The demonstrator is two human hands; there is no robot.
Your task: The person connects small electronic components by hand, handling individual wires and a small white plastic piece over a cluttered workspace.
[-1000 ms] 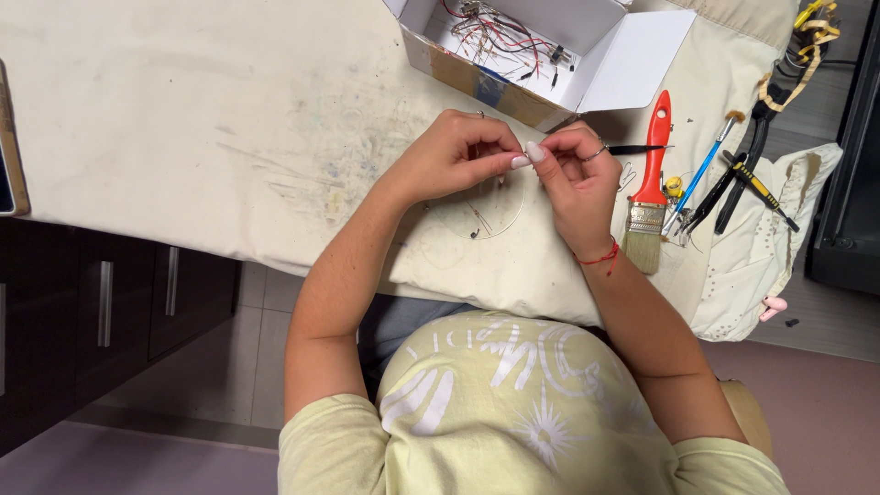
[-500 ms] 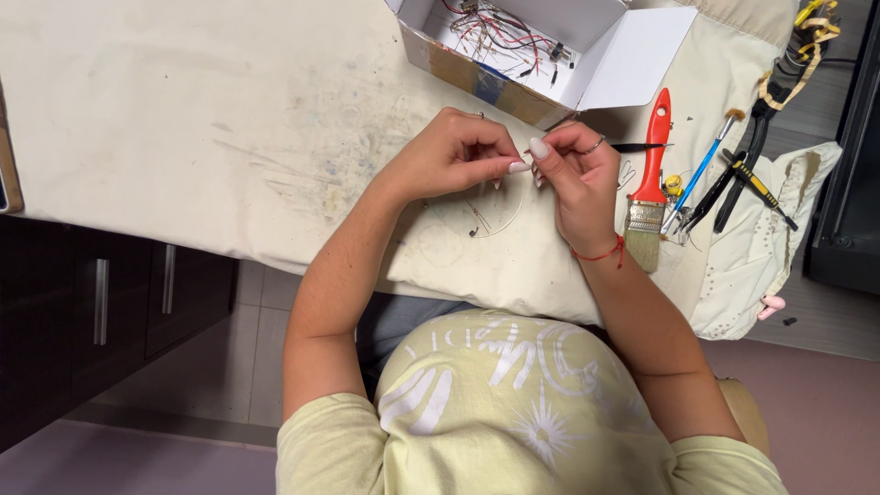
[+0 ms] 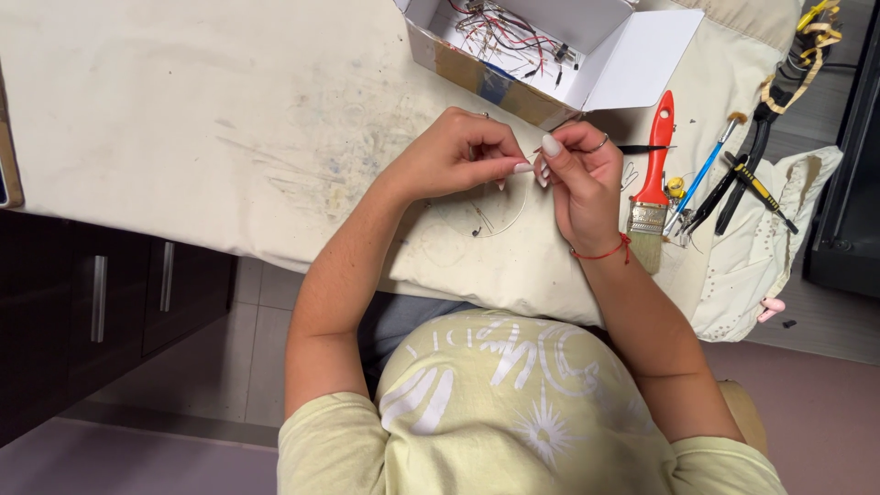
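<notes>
My left hand [image 3: 458, 156] and my right hand [image 3: 577, 179] meet fingertip to fingertip just above the cloth-covered table [image 3: 183, 119]. Together they pinch a small thin wire [image 3: 534, 158], most of it hidden by the fingers. A red thread bracelet circles my right wrist. On the cloth just below the hands lies a loose thin wire piece [image 3: 481, 220]. A thin black stick [image 3: 646, 148] pokes out to the right of my right hand; I cannot tell whether the hand holds it.
An open white cardboard box [image 3: 605, 64] with several red and black wires stands at the back. To the right lie a red-handled paintbrush [image 3: 653, 183], a blue-handled brush [image 3: 706, 170] and black-handled tools [image 3: 742, 179]. Dark cabinets [image 3: 101, 302] stand below the table's left edge.
Both hands stay pinched together at the same spot; only the fingertips shift slightly.
</notes>
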